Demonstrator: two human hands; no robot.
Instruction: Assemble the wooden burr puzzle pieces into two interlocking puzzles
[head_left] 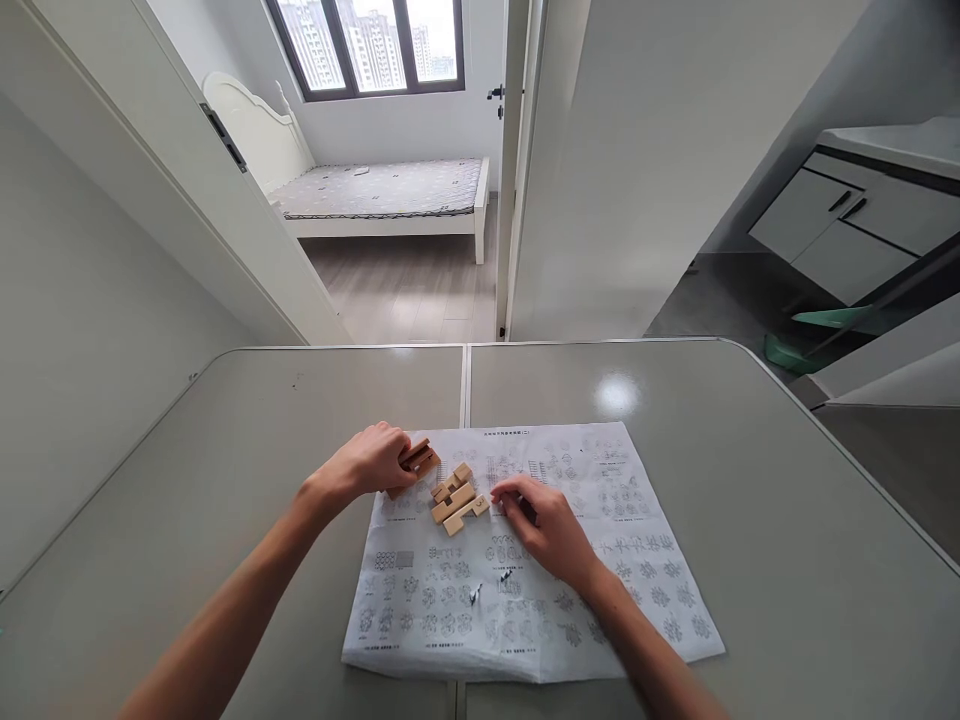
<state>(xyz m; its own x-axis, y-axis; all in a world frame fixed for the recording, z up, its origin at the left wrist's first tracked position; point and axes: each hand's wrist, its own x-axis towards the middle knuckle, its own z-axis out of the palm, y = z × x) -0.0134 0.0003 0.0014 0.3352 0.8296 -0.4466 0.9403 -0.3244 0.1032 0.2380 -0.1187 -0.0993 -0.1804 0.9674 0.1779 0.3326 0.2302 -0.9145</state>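
Note:
A white instruction sheet (600, 540) printed with small diagrams lies on the grey table (225, 480). My left hand (371, 462) is closed round a bundle of darker wooden puzzle bars (417, 460) at the sheet's upper left corner. Beside it, three pale notched wooden bars (456, 495) lie loose on the paper. My right hand (544, 520) rests on the sheet just right of them, fingers curled, with its fingertips touching the end of the nearest pale bar. I cannot see anything held inside it.
The table is made of two panels joined by a seam (465, 390). Beyond its far edge, an open doorway shows a bed (382, 190) under a window. Grey cabinets (847, 220) and a green broom head (787, 352) stand at the right.

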